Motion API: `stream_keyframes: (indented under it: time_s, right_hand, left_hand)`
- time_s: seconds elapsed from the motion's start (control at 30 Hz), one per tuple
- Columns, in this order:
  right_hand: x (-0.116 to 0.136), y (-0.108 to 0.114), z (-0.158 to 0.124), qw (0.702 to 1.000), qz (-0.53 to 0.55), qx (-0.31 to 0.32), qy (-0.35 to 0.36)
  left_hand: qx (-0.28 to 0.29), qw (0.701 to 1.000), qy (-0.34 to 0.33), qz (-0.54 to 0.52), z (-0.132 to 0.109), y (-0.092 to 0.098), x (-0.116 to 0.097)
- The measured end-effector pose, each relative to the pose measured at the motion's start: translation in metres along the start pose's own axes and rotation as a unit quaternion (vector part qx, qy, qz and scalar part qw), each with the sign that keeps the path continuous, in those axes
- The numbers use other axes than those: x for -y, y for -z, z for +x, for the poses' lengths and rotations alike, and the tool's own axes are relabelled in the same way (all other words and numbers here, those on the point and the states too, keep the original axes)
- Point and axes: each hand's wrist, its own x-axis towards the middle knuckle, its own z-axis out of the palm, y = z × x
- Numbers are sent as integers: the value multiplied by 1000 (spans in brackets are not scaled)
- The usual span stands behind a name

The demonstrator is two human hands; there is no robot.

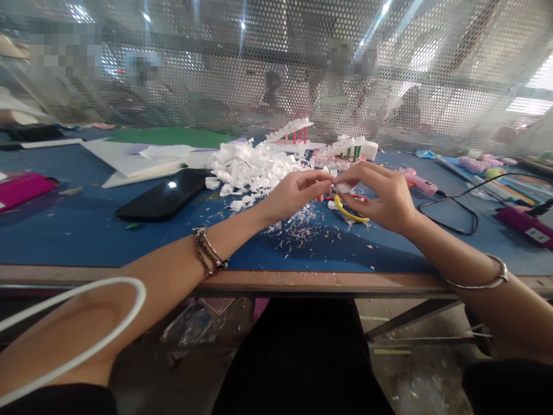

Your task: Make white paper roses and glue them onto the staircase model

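Over the table's middle my two hands meet at the fingertips. My right hand [382, 193] pinches a small white piece [344, 188], which looks like paper or foam; the fingers partly cover it. The thumb and fingers of my left hand [300, 193] are closed at the left end of that piece. Just below the right fingers lies a tool with curved yellow and red handles [351, 214], partly hidden. Behind the left hand rises a heap of white scraps [250, 164]. Fine white crumbs [298, 230] are scattered beneath both hands.
Two small white stair-like models [298, 138] with red and green posts stand behind the heap. Left are a black phone [166, 196], white sheets [129, 161] and a green sheet [173, 136]. Right are a pink glue gun [417, 181], its black cord and a purple power strip [525, 226].
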Motion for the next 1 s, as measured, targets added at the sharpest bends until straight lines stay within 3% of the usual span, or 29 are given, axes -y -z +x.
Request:
stream_keyframes:
  time_s: [0.1, 0.4, 0.7, 0.87, 1.0]
  right_hand:
    - [1, -1, 1, 1000, 9, -6, 20]
    - [-7, -5, -1, 998, 55, -1, -6]
    - [-6, -1, 1, 999, -17, 36, 33]
    - [-3, 2, 1, 999, -14, 34, -30]
    - [-6, 0, -1, 997, -54, 46, 8]
  left_hand:
    - [22, 999, -3, -22, -2, -3, -2]
    - [-14, 997, -73, -37, -2, -8, -6]
    - [-97, 982, -130, 101, -3, -8, -6]
    - [-145, 967, -134, 163, -5, -10, -10]
    - [-152, 952, -153, 219, -6, -10, -13]
